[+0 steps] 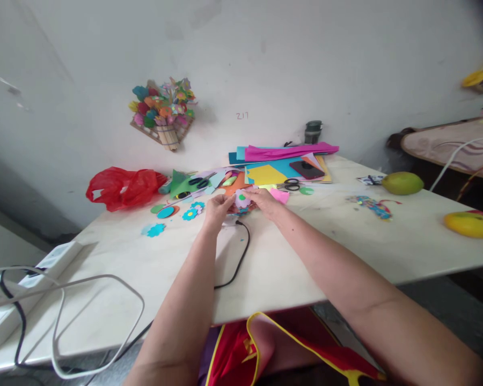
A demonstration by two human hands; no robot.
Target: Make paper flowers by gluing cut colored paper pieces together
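Observation:
Between my two hands is a lilac paper flower [242, 199] with a green round centre. My left hand [219, 210] pinches its left edge, and my right hand [264, 202] grips its right edge. Just below it lie small colourful paper pieces, partly hidden by my hands. A white object with a black cable [247, 236] plugged into it sits under the flower. Left of my left hand are blue paper flowers [190, 214] with yellow centres and blue paper circles [166, 212]. Pink paper [280, 196] lies beside my right hand.
Behind my hands are scissors [292, 184], another pair of scissors [202, 181], yellow paper [265, 175] and a dark phone [307, 169]. A red plastic bag [123, 187] lies left. Two mangoes [402, 183] sit right. A power strip [36, 279] with looping cables occupies the left edge.

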